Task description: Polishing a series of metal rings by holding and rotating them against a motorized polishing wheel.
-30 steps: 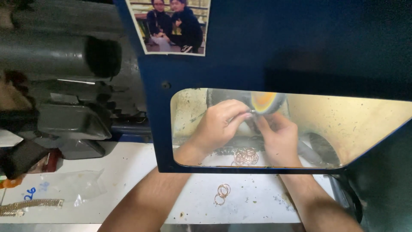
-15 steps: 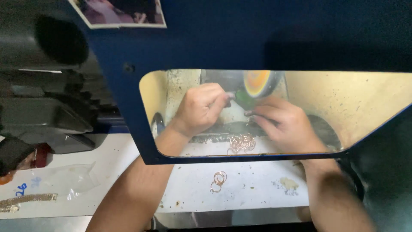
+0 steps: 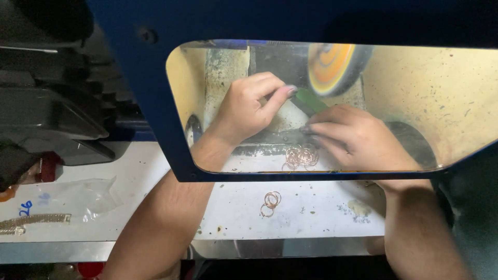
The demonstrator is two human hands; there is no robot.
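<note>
Both hands reach in behind a clear window set in a blue guard [image 3: 155, 119]. My left hand [image 3: 246, 106] and my right hand [image 3: 358, 137] pinch the two ends of a green stick [image 3: 310, 101], its upper end close under a spinning yellow-orange polishing wheel [image 3: 332, 66]. Whether the stick touches the wheel I cannot tell. A pile of thin copper-coloured rings [image 3: 301, 156] lies just below my hands on the white work surface [image 3: 311, 212]. A smaller cluster of rings [image 3: 270, 202] lies nearer me, outside the guard.
To the left sit dark machine parts [image 3: 52, 114], a clear plastic bag [image 3: 85, 194] and a gold-coloured chain strip [image 3: 33, 221]. The yellowish inner wall of the hood [image 3: 430, 93] is speckled with dirt.
The view has tilted down and closer to the window. My hands have drawn together on the green stick under the wheel; the rings lie in the same spots.
</note>
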